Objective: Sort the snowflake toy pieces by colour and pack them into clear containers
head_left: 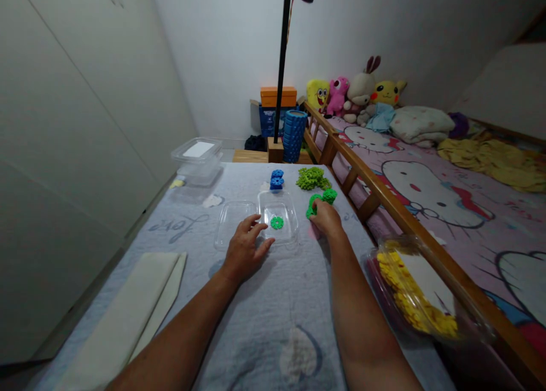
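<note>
An opened clear plastic box (290, 220) stands mid-table, one green snowflake disc (277, 223) in its right half. My left hand (247, 246) is at the box's near side, fingers spread and holding nothing; its fingertips reach over the left half, the lid (230, 214). At the right, my right hand (326, 217) has its fingers curled round green discs (314, 200) in a small pile. How many it grips is hidden. Behind the box are stacked blue discs (277, 180), and a heap of yellow-green discs (311, 178) lies beyond my right hand.
A lidded clear box (198, 157) is at the far left. A clear box with yellow pieces (409, 291) sits at the right edge, against the wooden bed rail (371, 200). A folded cream sheet (140, 300) lies at the left. A black pole (282, 66) rises behind the table.
</note>
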Available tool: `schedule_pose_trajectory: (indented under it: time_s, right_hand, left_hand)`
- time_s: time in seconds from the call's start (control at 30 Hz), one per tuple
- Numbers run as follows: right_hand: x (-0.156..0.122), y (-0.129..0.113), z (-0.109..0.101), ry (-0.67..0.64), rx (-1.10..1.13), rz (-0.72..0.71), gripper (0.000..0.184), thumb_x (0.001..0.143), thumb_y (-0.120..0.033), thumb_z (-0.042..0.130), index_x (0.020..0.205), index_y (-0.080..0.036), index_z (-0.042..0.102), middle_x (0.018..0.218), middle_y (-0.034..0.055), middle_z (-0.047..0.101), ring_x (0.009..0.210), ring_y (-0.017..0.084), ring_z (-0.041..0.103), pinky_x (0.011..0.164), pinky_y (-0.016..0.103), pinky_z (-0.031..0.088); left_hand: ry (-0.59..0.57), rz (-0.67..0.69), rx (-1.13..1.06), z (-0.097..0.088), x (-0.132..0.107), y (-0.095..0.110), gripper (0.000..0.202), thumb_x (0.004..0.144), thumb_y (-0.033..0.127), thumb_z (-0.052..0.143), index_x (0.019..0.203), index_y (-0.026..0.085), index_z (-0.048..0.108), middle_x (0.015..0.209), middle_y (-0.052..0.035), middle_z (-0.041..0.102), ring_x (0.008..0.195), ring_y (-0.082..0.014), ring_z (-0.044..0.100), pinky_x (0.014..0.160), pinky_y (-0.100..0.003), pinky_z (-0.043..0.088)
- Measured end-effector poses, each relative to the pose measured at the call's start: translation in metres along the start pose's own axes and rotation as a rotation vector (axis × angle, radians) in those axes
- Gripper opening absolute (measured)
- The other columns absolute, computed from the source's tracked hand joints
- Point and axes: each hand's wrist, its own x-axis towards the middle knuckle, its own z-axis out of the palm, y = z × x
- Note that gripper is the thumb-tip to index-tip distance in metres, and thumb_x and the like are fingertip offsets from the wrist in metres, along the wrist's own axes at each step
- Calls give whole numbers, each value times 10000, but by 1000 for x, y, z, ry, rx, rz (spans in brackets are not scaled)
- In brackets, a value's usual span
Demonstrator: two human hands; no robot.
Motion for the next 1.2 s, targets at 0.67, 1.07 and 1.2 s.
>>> schedule_pose_trajectory:
  time_s: [0.67,1.07,1.2]
  right_hand:
    - [-2,-31,-25,-173,884,-290,155,738,-306,646,853,-203,630,636,-53,543,593,130,509,575,254,374]
    - [16,-3,-9,414,397,-42,271,799,-184,511,992,-182,701,1118,122,693,1073,255,579,989,404,418]
    - [20,16,5,489,218,109,510,816,-156,495,1306,-200,631,1473,132,532,1297,305,438,1062,452,352]
  left_hand:
    - [-10,5,-5,-1,1,2,248,907,345,665,1108,200,678,1344,-140,577,1098,-263,643,998,-473,561]
    - [-14,7,-1,0,0,2,236,908,344,661,1098,205,672,1344,-134,575,1085,-256,647,997,-464,563]
    - [-15,0,4,1,0,1,230,904,337,669,1093,207,670,1354,-134,570,1086,-255,649,993,-465,566]
